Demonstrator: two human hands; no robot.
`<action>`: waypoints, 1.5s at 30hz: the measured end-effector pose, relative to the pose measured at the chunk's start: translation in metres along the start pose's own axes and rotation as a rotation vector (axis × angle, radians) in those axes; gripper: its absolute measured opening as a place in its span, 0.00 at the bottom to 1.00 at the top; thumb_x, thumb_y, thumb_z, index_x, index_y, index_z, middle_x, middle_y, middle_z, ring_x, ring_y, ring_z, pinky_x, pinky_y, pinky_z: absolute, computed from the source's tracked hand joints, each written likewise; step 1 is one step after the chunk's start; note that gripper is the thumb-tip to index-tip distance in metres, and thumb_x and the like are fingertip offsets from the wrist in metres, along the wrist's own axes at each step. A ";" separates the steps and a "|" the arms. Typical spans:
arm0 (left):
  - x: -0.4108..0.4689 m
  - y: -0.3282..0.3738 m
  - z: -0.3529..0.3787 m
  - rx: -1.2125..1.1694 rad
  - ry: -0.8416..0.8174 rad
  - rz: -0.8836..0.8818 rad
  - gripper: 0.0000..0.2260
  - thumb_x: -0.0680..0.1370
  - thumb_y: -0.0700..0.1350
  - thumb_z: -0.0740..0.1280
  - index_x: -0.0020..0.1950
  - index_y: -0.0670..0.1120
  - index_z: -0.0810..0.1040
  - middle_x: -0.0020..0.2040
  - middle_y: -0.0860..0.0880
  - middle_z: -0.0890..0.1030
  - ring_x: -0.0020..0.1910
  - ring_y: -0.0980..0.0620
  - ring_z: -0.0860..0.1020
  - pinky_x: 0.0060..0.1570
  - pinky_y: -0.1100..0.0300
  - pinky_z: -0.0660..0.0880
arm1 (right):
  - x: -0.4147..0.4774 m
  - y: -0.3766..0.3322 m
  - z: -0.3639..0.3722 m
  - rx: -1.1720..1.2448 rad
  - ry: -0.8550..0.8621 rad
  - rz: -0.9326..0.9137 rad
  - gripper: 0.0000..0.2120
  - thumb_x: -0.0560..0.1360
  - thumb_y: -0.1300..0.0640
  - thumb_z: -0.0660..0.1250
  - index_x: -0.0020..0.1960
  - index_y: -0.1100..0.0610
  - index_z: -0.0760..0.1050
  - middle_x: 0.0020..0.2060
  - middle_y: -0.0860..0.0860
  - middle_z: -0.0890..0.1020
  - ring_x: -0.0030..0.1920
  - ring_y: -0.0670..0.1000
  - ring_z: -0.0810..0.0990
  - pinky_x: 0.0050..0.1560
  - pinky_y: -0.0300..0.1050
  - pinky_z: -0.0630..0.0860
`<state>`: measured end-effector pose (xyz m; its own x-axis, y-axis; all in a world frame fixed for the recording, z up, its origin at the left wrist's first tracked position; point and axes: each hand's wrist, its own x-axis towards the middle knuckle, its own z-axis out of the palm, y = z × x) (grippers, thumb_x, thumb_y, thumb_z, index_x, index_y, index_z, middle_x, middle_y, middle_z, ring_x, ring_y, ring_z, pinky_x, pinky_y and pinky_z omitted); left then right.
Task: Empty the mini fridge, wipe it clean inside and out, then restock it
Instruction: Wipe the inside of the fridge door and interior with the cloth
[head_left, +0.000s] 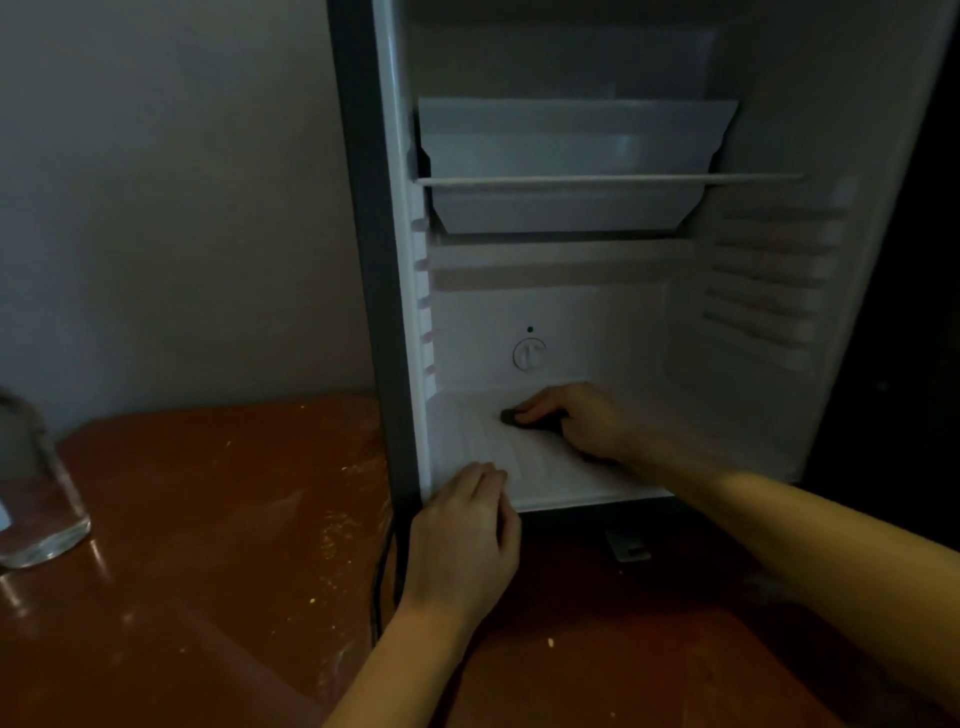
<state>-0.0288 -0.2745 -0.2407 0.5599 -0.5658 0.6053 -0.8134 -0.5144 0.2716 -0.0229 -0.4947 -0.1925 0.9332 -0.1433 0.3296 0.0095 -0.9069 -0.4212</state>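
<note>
The mini fridge (384, 270) stands open in front of me, its white interior holding no food. My right hand (576, 421) reaches deep inside and presses a small dark cloth (524, 420) against the ribbed floor, fingers curled over it. My left hand (462, 540) rests on the front lip of the fridge floor at the lower left corner, fingers bent over the edge. A round thermostat dial (529, 354) sits on the back wall just above my right hand. A clear plastic tray (566, 161) hangs under the top compartment, behind a thin white rail.
The fridge sits on a reddish-brown table (208, 519) speckled with light spots. A clear glass bottle (36, 499) stands at the far left edge. A dark power cord (378, 587) runs down beside the fridge's left side. A grey wall is behind.
</note>
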 end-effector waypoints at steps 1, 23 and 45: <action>-0.001 0.000 0.000 0.007 0.007 0.008 0.13 0.76 0.45 0.62 0.55 0.46 0.83 0.54 0.50 0.83 0.52 0.54 0.82 0.47 0.62 0.78 | -0.016 -0.006 -0.004 0.012 -0.016 -0.042 0.22 0.75 0.73 0.60 0.60 0.54 0.80 0.62 0.47 0.79 0.64 0.44 0.74 0.63 0.24 0.62; 0.000 0.003 -0.010 -0.032 -0.032 0.009 0.18 0.83 0.48 0.54 0.73 0.51 0.66 0.72 0.55 0.68 0.70 0.59 0.65 0.68 0.65 0.63 | -0.016 -0.077 -0.032 0.954 0.446 0.292 0.22 0.76 0.76 0.50 0.50 0.57 0.78 0.44 0.56 0.76 0.41 0.50 0.75 0.43 0.43 0.75; -0.001 -0.004 0.004 -0.085 0.151 0.101 0.08 0.68 0.40 0.65 0.43 0.50 0.79 0.40 0.56 0.77 0.40 0.56 0.77 0.32 0.65 0.75 | 0.045 -0.012 0.025 -0.111 0.008 -0.093 0.20 0.77 0.68 0.61 0.64 0.51 0.78 0.65 0.48 0.77 0.65 0.50 0.74 0.65 0.38 0.67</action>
<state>-0.0255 -0.2743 -0.2450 0.4501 -0.5051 0.7364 -0.8782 -0.3997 0.2625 0.0277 -0.4801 -0.1941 0.9272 -0.0598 0.3698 0.0551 -0.9547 -0.2925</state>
